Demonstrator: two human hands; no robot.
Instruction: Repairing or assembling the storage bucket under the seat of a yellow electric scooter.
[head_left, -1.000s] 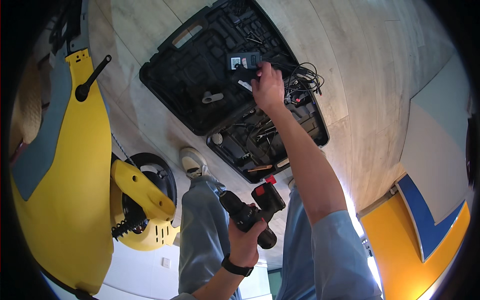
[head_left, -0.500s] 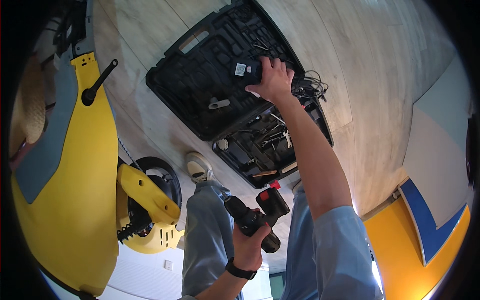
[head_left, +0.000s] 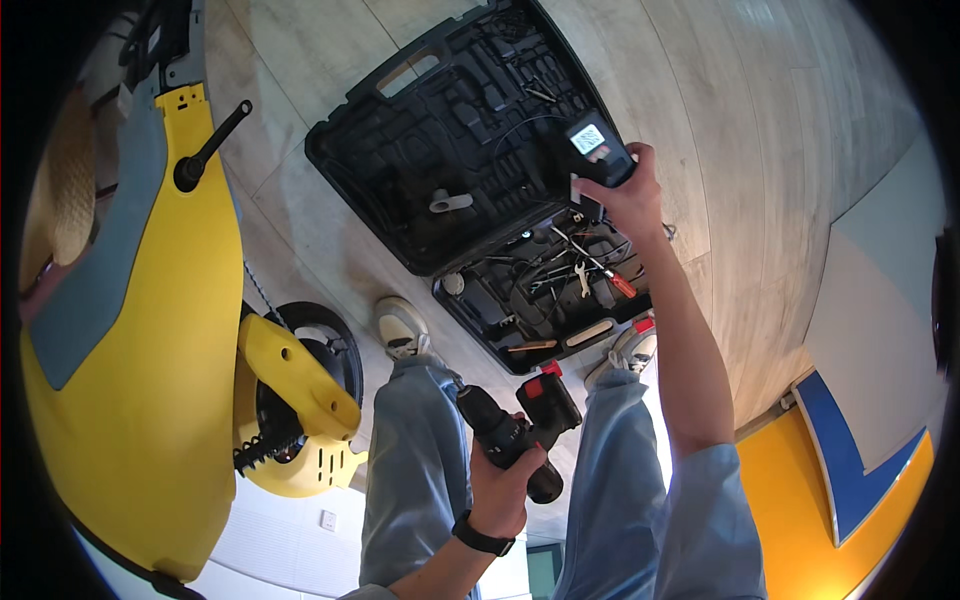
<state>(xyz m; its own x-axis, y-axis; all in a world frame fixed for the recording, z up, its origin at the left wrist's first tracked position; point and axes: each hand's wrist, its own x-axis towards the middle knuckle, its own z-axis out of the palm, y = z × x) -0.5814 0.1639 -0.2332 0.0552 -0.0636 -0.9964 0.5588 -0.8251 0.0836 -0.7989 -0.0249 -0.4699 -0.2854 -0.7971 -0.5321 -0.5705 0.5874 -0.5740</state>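
Note:
My left hand [head_left: 498, 490] is wrapped round the grip of a black cordless drill [head_left: 500, 430] with red accents, held low between my knees, chuck pointing up and left. My right hand [head_left: 630, 200] reaches out over the right edge of the open black tool case [head_left: 350, 150]. Its fingers grip a black boxy block with a white label [head_left: 590, 150]. A thin dark cord runs from the block's far side over the case lid. The case's lower half holds a red-handled screwdriver [head_left: 622, 285], a spanner [head_left: 582, 279] and several loose tools.
A grey-white plastic piece [head_left: 451, 202] lies in the moulded lid. To the left stands a large yellow and grey machine body [head_left: 140, 350] with a crank [head_left: 212, 145] and wheel [head_left: 345, 340]. Orange, blue and white panels [head_left: 820, 480] are at the right. My shoes flank the case's near edge.
My right hand has moved right with the black block, off the lid's middle toward its right edge, uncovering tools in the lower half. My left hand keeps the drill nearly still.

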